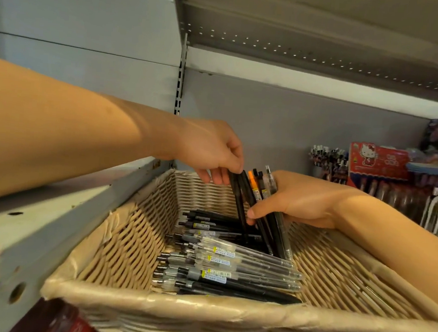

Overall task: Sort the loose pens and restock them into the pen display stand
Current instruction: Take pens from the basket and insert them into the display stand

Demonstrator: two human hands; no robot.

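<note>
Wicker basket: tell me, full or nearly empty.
Partly filled: the wicker basket has one row of pens lying along its bottom, walls mostly bare.

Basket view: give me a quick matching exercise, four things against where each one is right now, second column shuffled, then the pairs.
Things
1. left hand
2. right hand
3. clear pens
4. red box

Places
A. lying flat on the floor of the basket
B. on the shelf at the far right, behind the basket
C. pinching the top of a black pen in the bundle
D. gripping a bundle of upright pens over the basket

Pairs: 1-C, 2-D, 3-A, 4-B
</note>
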